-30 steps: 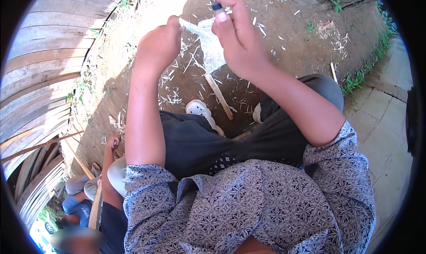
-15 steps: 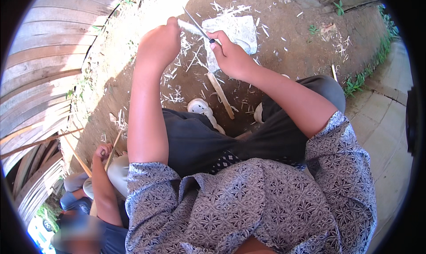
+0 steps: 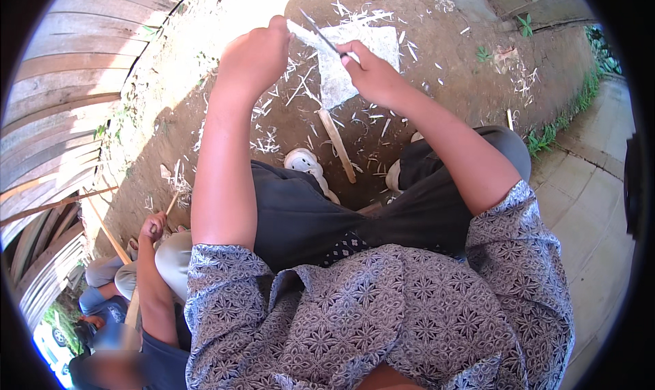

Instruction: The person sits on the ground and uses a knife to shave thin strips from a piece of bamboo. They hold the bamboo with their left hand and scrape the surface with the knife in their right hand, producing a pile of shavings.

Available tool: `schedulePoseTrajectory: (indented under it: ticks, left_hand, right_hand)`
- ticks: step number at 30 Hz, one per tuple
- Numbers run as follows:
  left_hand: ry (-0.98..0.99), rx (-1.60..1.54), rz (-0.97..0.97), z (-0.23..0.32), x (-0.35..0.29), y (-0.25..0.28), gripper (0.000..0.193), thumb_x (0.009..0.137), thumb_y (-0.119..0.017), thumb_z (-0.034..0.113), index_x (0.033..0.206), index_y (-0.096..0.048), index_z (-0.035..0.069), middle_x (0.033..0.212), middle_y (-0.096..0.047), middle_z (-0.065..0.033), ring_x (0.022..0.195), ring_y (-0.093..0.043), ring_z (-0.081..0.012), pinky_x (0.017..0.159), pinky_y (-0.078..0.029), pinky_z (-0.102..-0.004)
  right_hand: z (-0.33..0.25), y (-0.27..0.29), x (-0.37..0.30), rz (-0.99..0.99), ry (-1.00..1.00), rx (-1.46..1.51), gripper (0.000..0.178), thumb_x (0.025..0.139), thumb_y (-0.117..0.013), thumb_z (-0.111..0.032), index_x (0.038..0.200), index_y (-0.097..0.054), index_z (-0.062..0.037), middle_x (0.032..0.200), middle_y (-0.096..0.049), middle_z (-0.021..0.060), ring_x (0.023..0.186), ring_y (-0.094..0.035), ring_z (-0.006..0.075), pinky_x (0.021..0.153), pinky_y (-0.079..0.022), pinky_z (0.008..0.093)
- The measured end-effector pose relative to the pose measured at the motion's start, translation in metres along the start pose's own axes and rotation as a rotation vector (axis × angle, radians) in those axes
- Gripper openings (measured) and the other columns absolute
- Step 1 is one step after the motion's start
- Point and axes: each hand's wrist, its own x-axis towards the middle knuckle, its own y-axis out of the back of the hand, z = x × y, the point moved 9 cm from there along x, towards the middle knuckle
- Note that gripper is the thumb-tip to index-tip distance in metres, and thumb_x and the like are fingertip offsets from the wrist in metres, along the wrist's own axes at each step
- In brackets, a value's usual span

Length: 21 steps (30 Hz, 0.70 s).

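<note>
My left hand (image 3: 256,54) is closed round one end of a pale wood strip (image 3: 300,33) that sticks out to the right of the fist. In my right hand (image 3: 372,73) is a knife (image 3: 319,31), its dark thin blade slanting up and left across the strip's upper side. Most of the knife's handle is hidden by the fingers. Below both hands lies a whitish flat slab (image 3: 341,83) on the ground, strewn with shavings. A split wooden stick (image 3: 336,143) rests on the soil between my feet, near the slab's lower edge.
Pale wood shavings (image 3: 266,144) litter the brown soil. At the lower left another person's hand (image 3: 153,225) grips a stick beside my left arm. Curved wooden boards (image 3: 75,76) stand on the left. Paving (image 3: 593,206) runs along the right, edged with grass.
Both hands have moved slightly right and farther from me, the knife and wood strip with them. The other person's hand appears a little farther left.
</note>
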Motion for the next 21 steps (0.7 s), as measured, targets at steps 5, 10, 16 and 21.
schedulePoseTrajectory:
  ticks: [5,10,16,21]
  left_hand:
    - [-0.033,-0.033,0.018,0.007,0.000,0.002,0.025,0.104,-0.047,0.024,0.109,-0.054,0.001,0.085,-0.071,-0.0235,0.084,-0.069,-0.0423,0.075,-0.051,-0.0527]
    - [-0.035,-0.011,0.006,0.008,0.001,0.003,0.024,0.103,-0.048,0.024,0.110,-0.056,0.002,0.089,-0.072,-0.0215,0.086,-0.071,-0.0399,0.077,-0.054,-0.0506]
    - [-0.021,0.035,0.022,0.002,-0.005,0.003,0.023,0.103,-0.049,0.022,0.110,-0.058,0.002,0.091,-0.073,-0.0204,0.087,-0.072,-0.0389,0.077,-0.056,-0.0499]
    - [-0.048,0.035,0.050,0.002,0.005,0.004,0.023,0.103,-0.050,0.022,0.111,-0.058,0.002,0.089,-0.073,-0.0211,0.086,-0.072,-0.0399,0.076,-0.056,-0.0504]
  right_hand:
    - [-0.073,0.041,-0.026,0.329,0.300,0.396,0.039,0.108,-0.042,-0.034,0.142,-0.047,-0.0132,0.070,-0.058,0.0069,0.064,-0.059,0.0205,0.070,-0.048,0.0395]
    - [-0.012,0.000,-0.004,0.108,0.079,0.160,0.040,0.108,-0.042,-0.036,0.141,-0.047,-0.0131,0.068,-0.055,0.0054,0.064,-0.056,0.0167,0.069,-0.046,0.0396]
    - [-0.062,0.056,-0.020,0.388,0.231,0.422,0.039,0.107,-0.044,-0.033,0.136,-0.047,-0.0073,0.067,-0.055,0.0055,0.062,-0.056,0.0174,0.067,-0.046,0.0410]
    - [-0.012,-0.011,-0.007,0.108,0.103,0.078,0.039,0.107,-0.044,-0.034,0.137,-0.046,-0.0090,0.068,-0.059,0.0110,0.064,-0.060,0.0247,0.068,-0.047,0.0418]
